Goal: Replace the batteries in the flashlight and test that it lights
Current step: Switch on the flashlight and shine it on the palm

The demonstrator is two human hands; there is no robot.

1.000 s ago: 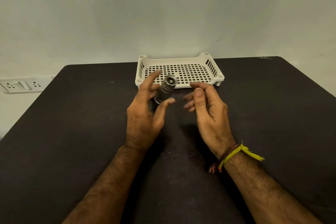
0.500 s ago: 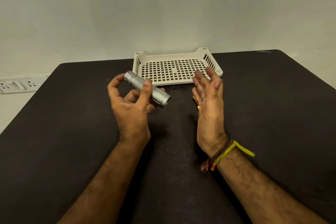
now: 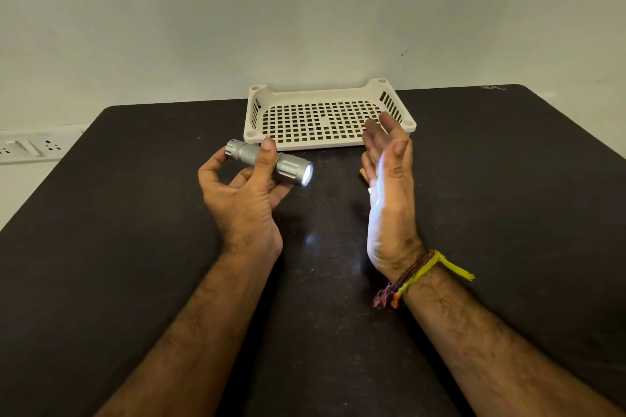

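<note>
flashlight: silver metal, satin sheen; fine knurling on the middle of the barrel, fluted grooves at the head and tail; lit lens glares white.
tray: cream plastic, smooth and slightly glossy, its floor a grid of square holes, at the far edge of the tabletop.
tabletop: black, matt, faintly speckled and dusty; a small pale gleam near the middle.
wrist threads: twisted yarn and cloth, yellow, red and dark, frayed ends.
wall: pale, matt paint.
</note>
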